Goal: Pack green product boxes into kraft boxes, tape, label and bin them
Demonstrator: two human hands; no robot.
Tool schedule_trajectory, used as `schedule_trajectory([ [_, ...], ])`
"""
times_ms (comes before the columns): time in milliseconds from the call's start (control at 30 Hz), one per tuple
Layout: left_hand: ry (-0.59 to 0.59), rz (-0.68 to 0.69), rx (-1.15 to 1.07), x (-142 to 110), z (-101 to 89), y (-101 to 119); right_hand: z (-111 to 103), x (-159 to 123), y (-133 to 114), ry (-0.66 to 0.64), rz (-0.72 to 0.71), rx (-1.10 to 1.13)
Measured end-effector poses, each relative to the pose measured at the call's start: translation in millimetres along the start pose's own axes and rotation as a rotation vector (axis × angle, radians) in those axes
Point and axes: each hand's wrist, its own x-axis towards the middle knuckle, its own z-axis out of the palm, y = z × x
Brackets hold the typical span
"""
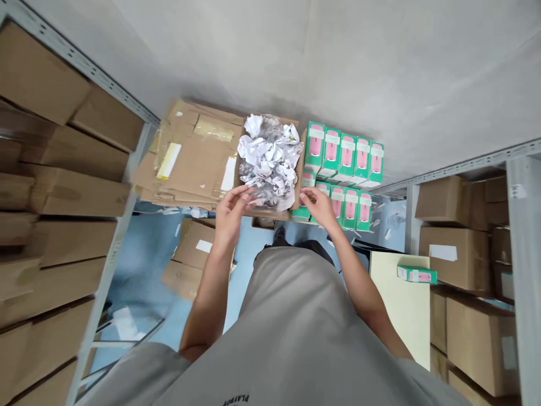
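An open cardboard box (298,169) sits in front of me, filled with crumpled white paper (270,155) and clear plastic wrap (270,128). Over its front left corner is my left hand (232,211), fingers stretched toward the paper and apart, holding nothing I can see. My right hand (319,206) is at the box's right wall near the front corner, thumb and fingers closed on the edge. Right beside that hand stand two rows of green and pink product boxes (347,149), partly hidden by it.
Flattened cardboard (211,152) is stacked left of the box. Shelves of brown cartons (80,194) rise on the left, with more cartons (456,251) on the right. One green and pink box (418,274) lies on a pale surface (397,307). Cardboard (190,254) lies on the blue floor.
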Motion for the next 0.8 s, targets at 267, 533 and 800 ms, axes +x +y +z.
schedule_trajectory([
  [267, 0.632, -0.026, 0.604, 80, -62.5, -25, 0, 1, -9, 0.096, 0.002, -0.092],
  [533, 0.714, -0.054, 0.386, 118, -57.7, -18, -2, -10, -15, 0.124, 0.018, -0.036],
  [800, 0.782, 0.213, 0.026, 105, -48.8, 53, -18, -20, -17, 0.185, 0.006, 0.028],
])
